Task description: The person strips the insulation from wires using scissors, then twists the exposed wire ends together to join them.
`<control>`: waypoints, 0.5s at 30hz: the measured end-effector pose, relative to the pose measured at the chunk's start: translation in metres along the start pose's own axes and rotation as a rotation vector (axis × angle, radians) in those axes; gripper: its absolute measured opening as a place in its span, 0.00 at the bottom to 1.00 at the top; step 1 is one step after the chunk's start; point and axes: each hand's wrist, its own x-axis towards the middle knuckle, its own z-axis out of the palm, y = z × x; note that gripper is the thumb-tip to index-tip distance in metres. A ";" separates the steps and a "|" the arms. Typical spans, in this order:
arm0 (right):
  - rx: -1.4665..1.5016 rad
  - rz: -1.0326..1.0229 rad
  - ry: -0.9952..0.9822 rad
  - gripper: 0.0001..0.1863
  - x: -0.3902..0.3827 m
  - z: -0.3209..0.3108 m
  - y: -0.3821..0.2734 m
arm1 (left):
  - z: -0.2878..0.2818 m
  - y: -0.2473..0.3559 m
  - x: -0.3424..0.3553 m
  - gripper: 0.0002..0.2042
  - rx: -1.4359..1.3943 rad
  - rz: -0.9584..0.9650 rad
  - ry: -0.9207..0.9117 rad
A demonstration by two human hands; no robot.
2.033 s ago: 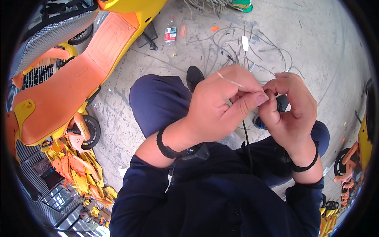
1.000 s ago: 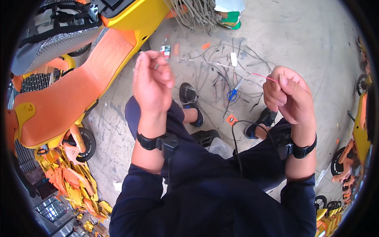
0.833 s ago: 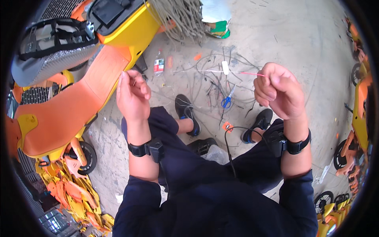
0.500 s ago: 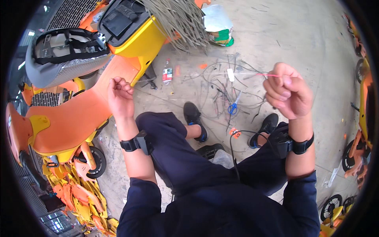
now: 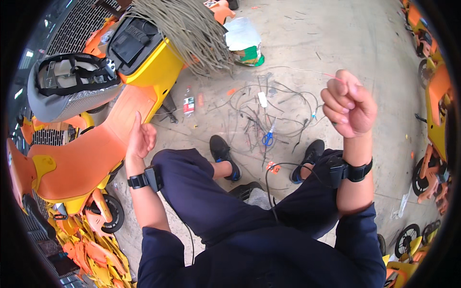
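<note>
Raised at the right, my right hand (image 5: 349, 104) is closed, pinching the end of a thin wire (image 5: 331, 75). The wire is red near the fingers and pale further out, trailing slackly left above the floor. My left hand (image 5: 140, 139) is beside the orange scooter body, thumb up and apart from loosely curled fingers, with nothing visible in it. On the floor ahead of my feet lie loose grey and black cables (image 5: 249, 113) in a tangle. Blue-handled scissors (image 5: 268, 138) and a white tag-like piece (image 5: 262, 100) lie among them.
An orange and yellow scooter (image 5: 79, 151) stands at my left, with a grey helmet-like shell (image 5: 72, 86) and a thick bundle of grey cables (image 5: 185, 36) on it. A bottle (image 5: 188, 102) and a white-and-green bag (image 5: 244, 41) are on the floor. Yellow and orange panels (image 5: 93, 252) are piled at lower left.
The wire, stretched straight toward the left before, now hangs slack in a curve. My left hand has moved down and left, its thumb lifting away from the fingers. The view has shifted slightly.
</note>
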 end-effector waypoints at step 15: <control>-0.941 -0.131 0.181 0.04 -0.004 0.045 0.050 | 0.246 0.015 -0.078 0.12 0.691 1.213 -0.121</control>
